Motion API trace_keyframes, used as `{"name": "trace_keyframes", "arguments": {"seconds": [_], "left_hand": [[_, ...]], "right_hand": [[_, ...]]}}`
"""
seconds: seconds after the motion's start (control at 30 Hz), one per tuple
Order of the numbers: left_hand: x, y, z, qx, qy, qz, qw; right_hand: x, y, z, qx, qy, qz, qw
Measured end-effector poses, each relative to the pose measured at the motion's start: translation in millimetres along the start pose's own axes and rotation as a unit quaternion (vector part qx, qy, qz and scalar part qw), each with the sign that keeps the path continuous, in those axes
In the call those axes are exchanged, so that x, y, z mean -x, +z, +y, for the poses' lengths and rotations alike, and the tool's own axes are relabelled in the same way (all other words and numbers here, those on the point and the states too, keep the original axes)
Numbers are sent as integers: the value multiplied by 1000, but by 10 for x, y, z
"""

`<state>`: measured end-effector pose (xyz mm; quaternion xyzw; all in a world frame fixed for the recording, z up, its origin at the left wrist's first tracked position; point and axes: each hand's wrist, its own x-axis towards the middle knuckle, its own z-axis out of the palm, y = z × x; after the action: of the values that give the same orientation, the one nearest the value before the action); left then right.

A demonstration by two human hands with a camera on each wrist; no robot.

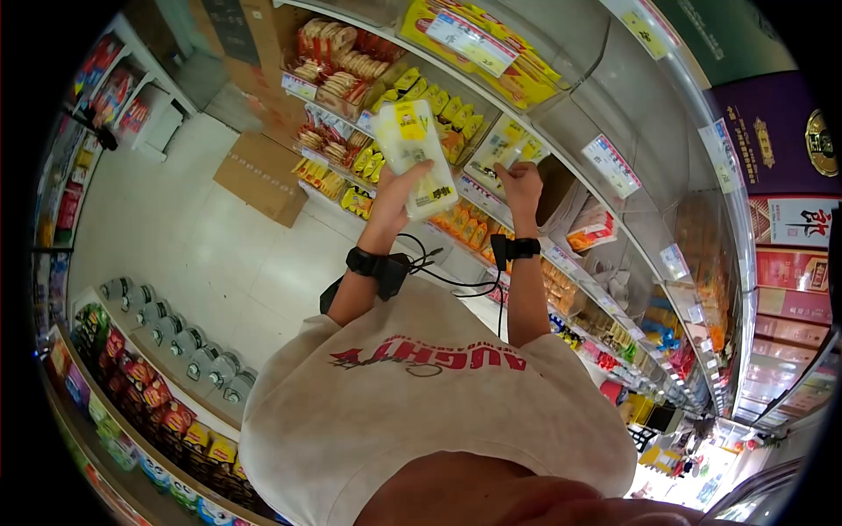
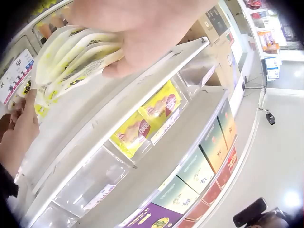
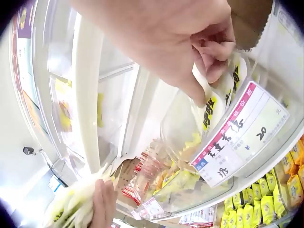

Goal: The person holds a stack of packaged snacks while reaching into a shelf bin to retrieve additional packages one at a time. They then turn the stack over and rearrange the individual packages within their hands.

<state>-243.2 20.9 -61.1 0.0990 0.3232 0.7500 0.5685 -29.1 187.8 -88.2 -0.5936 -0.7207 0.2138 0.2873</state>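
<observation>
My left hand (image 1: 393,200) grips a stack of flat white packages with yellow print (image 1: 412,145), held up in front of the shelves. In the left wrist view, several of these packages (image 2: 78,57) fan out between thumb and fingers. My right hand (image 1: 524,186) reaches into a clear shelf bin, where more packages of the same kind (image 1: 507,145) stand. Close up in the right wrist view, its curled thumb and fingers pinch the top edge of a package (image 3: 212,111) just behind a handwritten price tag (image 3: 242,135).
Bins of small yellow packets (image 1: 452,110) and red-wrapped snacks (image 1: 342,61) line the shelves to the left. A higher shelf with yellow bags (image 1: 491,61) overhangs the hands. A cardboard box (image 1: 260,180) lies on the floor. Cables (image 1: 438,272) hang between the wrists.
</observation>
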Motion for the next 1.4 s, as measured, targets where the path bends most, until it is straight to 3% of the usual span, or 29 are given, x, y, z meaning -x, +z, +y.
{"name": "trace_keyframes", "arguments": {"seconds": [0.17,0.2,0.27,0.37,0.5,0.57,0.67,0.77,0.93,1.07,1.17,1.27,1.37,1.4], "left_hand": [[22,-4,-10,-22,4,-2,1000],[19,6,-33,-26,-3,-6,1000],[3,13,-103,-38,-15,-6,999],[-31,72,-231,-20,-53,15,998],[5,351,-234,37,-92,-35,994],[-60,269,-405,-27,-87,-36,995],[-59,250,-443,-43,-87,-26,995],[-26,242,-382,-25,-65,-14,997],[-40,154,-260,-32,-18,-6,999],[54,200,-129,-35,17,1,999],[88,214,-72,-44,34,-10,998],[95,183,-94,-64,18,-25,997],[33,121,-184,-80,-14,-37,996],[19,107,-244,-83,-27,-39,995]], "right_hand": [[-6,-44,226,-88,-38,24,995],[17,-95,237,-162,-13,12,987],[62,-207,284,-307,38,-4,951],[411,-471,-181,-416,65,-26,907],[755,-342,-480,-327,-52,-121,936],[873,-340,-607,-230,-77,-146,959],[751,-345,-352,-270,9,-70,960],[491,-265,-17,-210,5,4,978],[173,41,8,3,3,-11,1000],[121,-62,-208,-28,38,-54,997],[77,8,-7,-31,-86,17,996],[64,-65,90,-159,-66,104,980],[286,-331,-140,-438,44,27,898],[358,-388,-133,-425,43,-19,904]]}}
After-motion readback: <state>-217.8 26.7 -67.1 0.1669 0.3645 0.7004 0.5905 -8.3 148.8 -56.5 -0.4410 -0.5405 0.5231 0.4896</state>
